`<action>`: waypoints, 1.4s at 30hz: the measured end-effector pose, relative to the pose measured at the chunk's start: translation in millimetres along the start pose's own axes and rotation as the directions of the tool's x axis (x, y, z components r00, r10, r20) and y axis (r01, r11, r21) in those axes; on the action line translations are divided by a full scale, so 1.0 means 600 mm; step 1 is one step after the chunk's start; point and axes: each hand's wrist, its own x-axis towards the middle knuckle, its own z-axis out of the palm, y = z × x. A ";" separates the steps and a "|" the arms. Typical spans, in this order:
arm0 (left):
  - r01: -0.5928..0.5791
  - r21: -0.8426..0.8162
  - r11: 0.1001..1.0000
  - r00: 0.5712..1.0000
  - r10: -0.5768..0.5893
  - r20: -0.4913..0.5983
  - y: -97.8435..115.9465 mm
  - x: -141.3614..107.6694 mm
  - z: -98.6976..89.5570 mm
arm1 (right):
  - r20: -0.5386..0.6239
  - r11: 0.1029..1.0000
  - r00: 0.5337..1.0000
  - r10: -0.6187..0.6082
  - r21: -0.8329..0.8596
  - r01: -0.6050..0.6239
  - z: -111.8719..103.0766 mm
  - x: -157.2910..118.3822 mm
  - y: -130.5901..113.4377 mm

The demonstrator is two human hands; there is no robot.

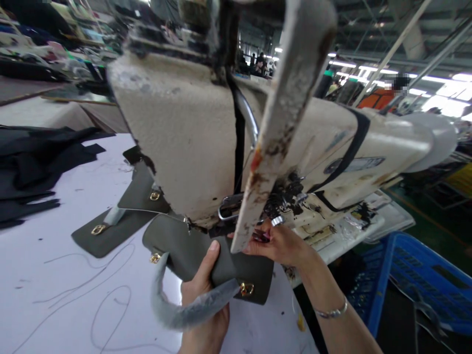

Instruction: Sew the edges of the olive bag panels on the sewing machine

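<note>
A dark olive bag panel (191, 246) lies under the head of a sewing machine (180, 142). Gold rings join a plastic-wrapped handle (195, 309) to it. My left hand (208, 290) reaches through the handle's loop and grips the panel, thumb on top, fingers mostly hidden. My right hand (283, 246), with a bracelet on the wrist, is closed beside the needle area, behind the rusty vertical bar (273, 142). Its fingertips are partly covered, and what they pinch, if anything, cannot be made out. The needle itself is hidden.
More olive panels (106, 231) with gold fittings lie left of the machine. Black cut pieces (44, 167) are heaped at the far left of the white table (73, 309), where loose threads trail. A blue plastic crate (387, 280) stands at right. Someone in orange (376, 100) is farther back.
</note>
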 end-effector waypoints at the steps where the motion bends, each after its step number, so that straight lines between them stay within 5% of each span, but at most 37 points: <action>1: -0.009 -0.030 1.000 1.000 0.009 -0.006 0.000 -0.006 0.003 | 0.003 1.000 1.000 -0.008 -0.020 0.008 -0.003 0.001 -0.003; 6: -0.017 -0.095 0.995 1.000 0.018 0.008 0.000 -0.011 0.005 | 0.004 0.993 1.000 0.003 -0.119 -0.003 -0.006 -0.001 -0.010; 37: 0.058 -0.012 0.998 0.997 -0.058 -0.059 0.007 0.004 0.001 | -0.059 0.997 0.998 -0.020 -0.080 0.015 0.004 -0.002 0.001; 42: 0.005 0.042 0.999 1.000 -0.005 0.011 0.005 0.013 -0.013 | -0.025 0.998 0.999 -0.025 -0.056 0.024 0.008 -0.003 -0.005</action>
